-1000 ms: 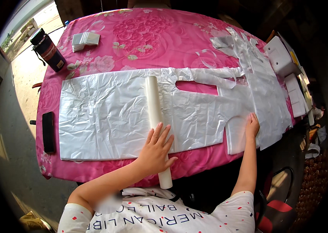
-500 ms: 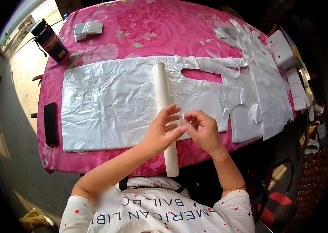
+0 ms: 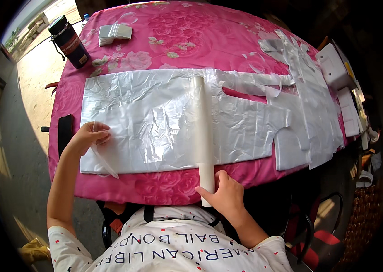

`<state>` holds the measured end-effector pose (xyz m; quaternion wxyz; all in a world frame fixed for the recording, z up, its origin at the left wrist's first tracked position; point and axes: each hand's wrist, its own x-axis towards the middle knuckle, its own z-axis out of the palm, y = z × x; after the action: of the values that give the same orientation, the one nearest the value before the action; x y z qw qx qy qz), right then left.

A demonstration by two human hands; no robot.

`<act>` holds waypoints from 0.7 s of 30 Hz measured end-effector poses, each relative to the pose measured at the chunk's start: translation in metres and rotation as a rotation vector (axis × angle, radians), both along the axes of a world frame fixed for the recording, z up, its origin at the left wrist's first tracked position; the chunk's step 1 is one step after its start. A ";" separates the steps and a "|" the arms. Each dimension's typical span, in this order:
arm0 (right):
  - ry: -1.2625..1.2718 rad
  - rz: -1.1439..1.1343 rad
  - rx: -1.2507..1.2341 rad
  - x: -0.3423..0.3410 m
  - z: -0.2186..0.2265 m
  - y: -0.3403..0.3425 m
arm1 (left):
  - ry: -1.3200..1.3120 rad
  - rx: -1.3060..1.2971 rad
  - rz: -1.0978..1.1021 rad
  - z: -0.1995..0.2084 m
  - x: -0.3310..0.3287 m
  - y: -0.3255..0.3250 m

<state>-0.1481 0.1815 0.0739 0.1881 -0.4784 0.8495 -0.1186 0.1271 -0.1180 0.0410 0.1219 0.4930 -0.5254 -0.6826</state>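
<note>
A stack of clear plastic bags (image 3: 123, 99) lies flat on the table, their cut-out handle ends toward the right. Across it rests a long whitish roll (image 3: 202, 122), its near end sticking out past the table edge. Thin film seems to cover the roll's far part. At the stack's left edge my left hand (image 3: 92, 137) pinches a clear plastic film (image 3: 105, 162), whose loose edge droops below the fingers. Thumb and fingers of my right hand (image 3: 225, 192) close around the roll's near end.
A pink flowered cloth (image 3: 168, 27) covers the table. At the left lie a black oblong case (image 3: 65, 133), a dark flask (image 3: 70, 43) and small clear packets (image 3: 115, 33). Plastic scraps (image 3: 311, 90) and a white foam box (image 3: 334, 65) sit at the right. A red chair (image 3: 320, 242) stands nearby.
My hands have parted from above the roll. The left has moved far left, drawing film with it; the right has come down onto the roll's near end and grips it.
</note>
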 end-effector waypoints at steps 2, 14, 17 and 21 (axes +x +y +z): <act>-0.035 0.000 0.135 0.001 -0.013 0.002 | -0.028 -0.043 -0.085 -0.001 -0.001 -0.011; -0.247 -0.088 0.070 -0.045 -0.012 0.027 | -0.443 -1.302 -0.262 0.031 -0.074 0.016; -0.240 -0.084 0.121 -0.044 -0.009 0.024 | 0.009 -1.140 -0.317 0.038 -0.163 0.082; -0.273 -0.026 0.166 -0.049 -0.004 0.019 | 0.185 -1.108 -0.333 -0.014 -0.239 0.128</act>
<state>-0.1968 0.2008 0.0696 0.3393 -0.4296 0.8290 -0.1143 -0.1115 0.0096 0.0271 0.2978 0.2049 -0.8616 -0.3564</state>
